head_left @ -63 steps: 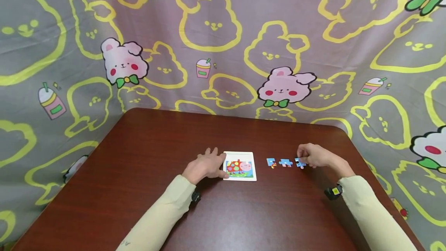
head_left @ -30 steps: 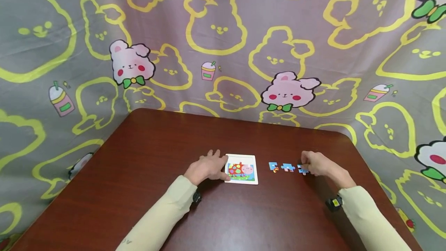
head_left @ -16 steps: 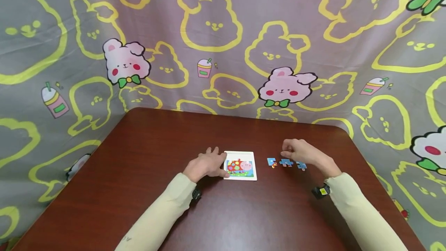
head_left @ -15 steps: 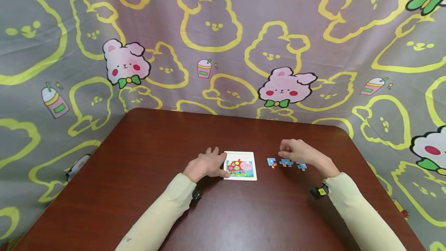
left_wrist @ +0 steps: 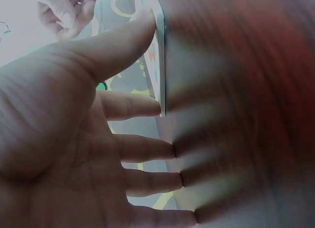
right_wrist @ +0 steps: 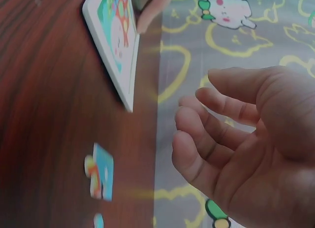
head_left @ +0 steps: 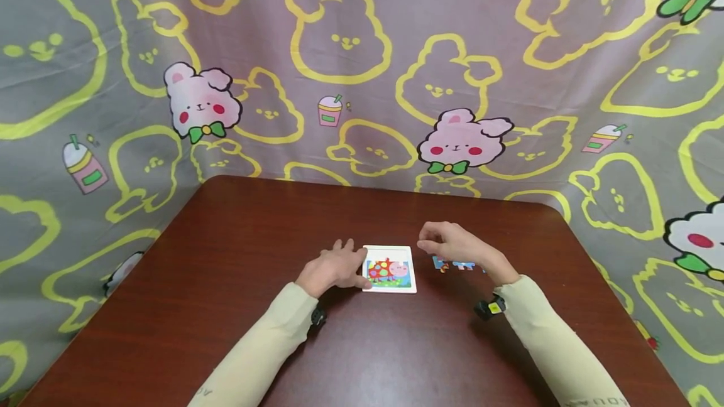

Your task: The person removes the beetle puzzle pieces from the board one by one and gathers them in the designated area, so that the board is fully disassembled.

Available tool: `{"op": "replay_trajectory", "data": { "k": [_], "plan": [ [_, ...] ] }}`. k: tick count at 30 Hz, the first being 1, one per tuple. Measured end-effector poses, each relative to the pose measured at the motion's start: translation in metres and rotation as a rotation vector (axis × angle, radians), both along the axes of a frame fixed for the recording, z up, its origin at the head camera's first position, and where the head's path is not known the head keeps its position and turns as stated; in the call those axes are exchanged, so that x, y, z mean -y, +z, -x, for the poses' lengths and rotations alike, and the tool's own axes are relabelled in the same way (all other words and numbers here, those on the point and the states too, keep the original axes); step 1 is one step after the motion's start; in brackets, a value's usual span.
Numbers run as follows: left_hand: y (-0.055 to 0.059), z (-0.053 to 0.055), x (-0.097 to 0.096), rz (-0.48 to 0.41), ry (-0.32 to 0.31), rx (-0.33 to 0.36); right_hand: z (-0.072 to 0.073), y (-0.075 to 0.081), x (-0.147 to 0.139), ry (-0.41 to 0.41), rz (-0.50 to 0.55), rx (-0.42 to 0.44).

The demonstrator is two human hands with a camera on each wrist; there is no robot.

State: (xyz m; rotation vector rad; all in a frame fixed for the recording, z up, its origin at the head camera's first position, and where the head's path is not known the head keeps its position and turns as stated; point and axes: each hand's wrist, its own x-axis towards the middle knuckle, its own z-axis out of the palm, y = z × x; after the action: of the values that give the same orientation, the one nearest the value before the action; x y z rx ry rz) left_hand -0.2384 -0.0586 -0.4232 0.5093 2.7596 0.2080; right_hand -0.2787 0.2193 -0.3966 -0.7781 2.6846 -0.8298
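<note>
A white puzzle tray [head_left: 413, 276] lies flat on the table, its lower part filled with a picture of a pink pig in red with coloured spots. The bare upper strip is white. My left hand [head_left: 334, 267] rests at the tray's left side, thumb and index fingertip at its edge, other fingertips on the table. Just right of the tray hovers my right hand [head_left: 454, 245], fingers loosely curled; the right wrist view shows nothing between them. Below it lie blue jigsaw pieces [head_left: 464, 265] in a row, partly hidden by the hand; one piece [right_wrist: 105, 171] shows beneath it from the wrist.
The dark red-brown table [head_left: 271, 225] has rounded far corners. A grey curtain [head_left: 362, 30] with yellow cartoon outlines hangs right behind it and along both sides. Dark wrist devices [head_left: 489, 308] sit at both cuffs.
My right hand has left the rightmost jigsaw piece, risen and moved left over the row towards the tray. The pieces stay in their row. The left hand stays at the tray.
</note>
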Motion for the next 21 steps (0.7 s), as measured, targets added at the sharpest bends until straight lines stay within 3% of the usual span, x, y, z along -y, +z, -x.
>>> {"op": "replay_trajectory", "data": {
  "k": [13, 21],
  "plan": [
    [-0.002, -0.001, 0.003, 0.003, 0.013, -0.007, 0.005, -0.015, 0.037, 0.049, 0.043, 0.074],
    [-0.001, 0.000, 0.002, 0.001, 0.012, 0.002, 0.008, -0.024, 0.053, 0.116, -0.006, 0.074]
  ]
}}
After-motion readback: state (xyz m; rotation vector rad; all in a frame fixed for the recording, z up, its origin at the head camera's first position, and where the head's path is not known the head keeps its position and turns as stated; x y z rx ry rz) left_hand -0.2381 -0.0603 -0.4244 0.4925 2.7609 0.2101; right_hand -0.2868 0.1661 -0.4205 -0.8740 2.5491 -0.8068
